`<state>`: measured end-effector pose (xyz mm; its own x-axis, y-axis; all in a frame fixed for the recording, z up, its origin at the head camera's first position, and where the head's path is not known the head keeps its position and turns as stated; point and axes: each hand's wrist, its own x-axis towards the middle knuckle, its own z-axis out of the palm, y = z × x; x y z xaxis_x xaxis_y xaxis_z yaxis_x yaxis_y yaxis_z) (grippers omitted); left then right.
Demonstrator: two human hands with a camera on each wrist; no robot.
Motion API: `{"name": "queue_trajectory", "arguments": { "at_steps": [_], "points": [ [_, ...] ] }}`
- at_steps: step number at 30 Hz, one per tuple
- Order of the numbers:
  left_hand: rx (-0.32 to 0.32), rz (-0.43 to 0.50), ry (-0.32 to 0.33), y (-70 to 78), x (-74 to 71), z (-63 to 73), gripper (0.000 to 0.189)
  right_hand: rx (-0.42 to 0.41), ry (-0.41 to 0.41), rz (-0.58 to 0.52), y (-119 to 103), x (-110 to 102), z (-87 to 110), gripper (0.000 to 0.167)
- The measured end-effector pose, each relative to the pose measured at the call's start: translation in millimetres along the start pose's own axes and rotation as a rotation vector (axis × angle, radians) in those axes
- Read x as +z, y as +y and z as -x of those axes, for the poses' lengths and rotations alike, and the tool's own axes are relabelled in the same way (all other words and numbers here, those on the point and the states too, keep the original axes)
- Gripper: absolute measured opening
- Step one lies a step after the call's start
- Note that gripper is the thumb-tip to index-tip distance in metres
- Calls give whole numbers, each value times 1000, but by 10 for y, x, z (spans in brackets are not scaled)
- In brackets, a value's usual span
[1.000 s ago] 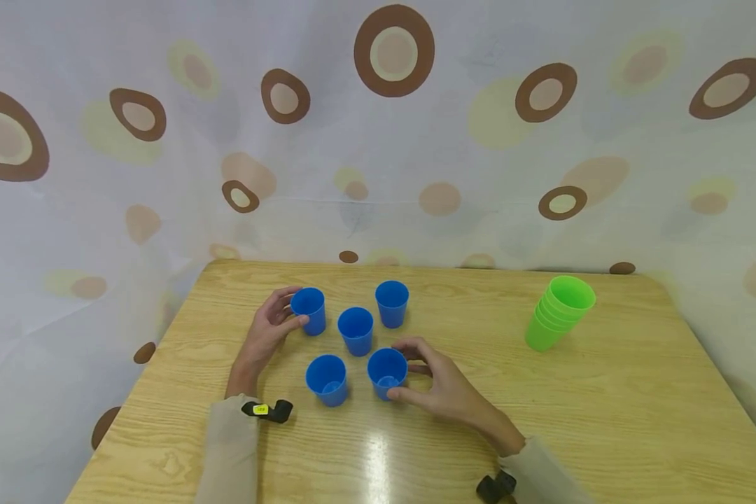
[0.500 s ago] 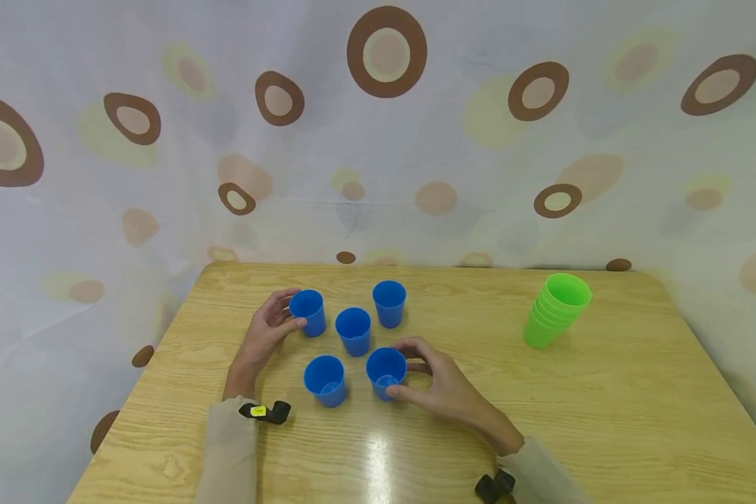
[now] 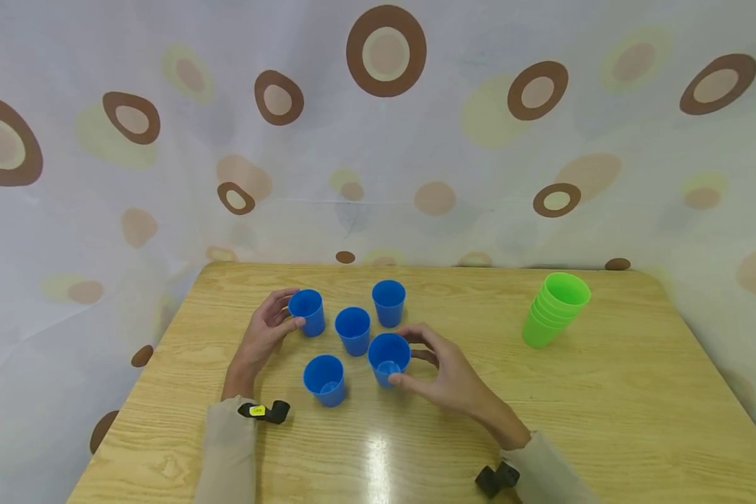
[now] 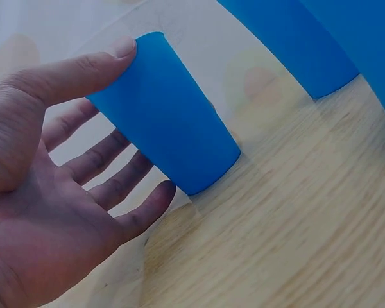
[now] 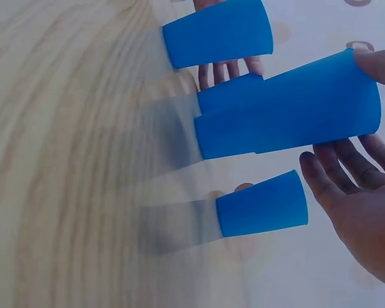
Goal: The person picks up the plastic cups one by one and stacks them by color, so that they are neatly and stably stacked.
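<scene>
My left hand (image 3: 264, 338) holds the far-left blue cup (image 3: 307, 313), thumb at its near rim and fingers round its outer side; in the left wrist view this cup (image 4: 170, 119) stands upright on the table. With my right hand (image 3: 450, 374) I grip another blue cup (image 3: 388, 360) between thumb and fingers. The right wrist view shows that cup (image 5: 321, 102) raised off the wood. Three more blue cups stand upright: one in the middle (image 3: 353, 332), one at the back (image 3: 388, 304) and one in front (image 3: 325, 381).
A leaning-looking stack of nested green cups (image 3: 553, 311) stands at the right of the wooden table (image 3: 617, 413). Behind the table hangs a pale cloth (image 3: 441, 154) with brown ring patterns.
My right hand has lifted its blue cup off the table and moved it slightly up and away from me. The left hand and the other cups stay put.
</scene>
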<state>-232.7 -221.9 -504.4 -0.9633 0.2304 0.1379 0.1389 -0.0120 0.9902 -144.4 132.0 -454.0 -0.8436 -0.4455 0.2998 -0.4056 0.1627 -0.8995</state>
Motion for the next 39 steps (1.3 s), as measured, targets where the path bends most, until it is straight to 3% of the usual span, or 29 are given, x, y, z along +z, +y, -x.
{"name": "queue_trajectory", "arguments": {
  "at_steps": [13, 28, 39],
  "points": [
    [-6, 7, -18, 6, -74, 45, 55, -54, 22, -19, -140, 2, -156, 60],
    [-12, 4, -47, 6, -63, 13, 55, -156, 29, -44, -261, 24, -424, 57],
    [-17, 11, -44, 10, -61, 21, 56, -144, 27, -18, -377, 70, -584, 58]
  ]
}}
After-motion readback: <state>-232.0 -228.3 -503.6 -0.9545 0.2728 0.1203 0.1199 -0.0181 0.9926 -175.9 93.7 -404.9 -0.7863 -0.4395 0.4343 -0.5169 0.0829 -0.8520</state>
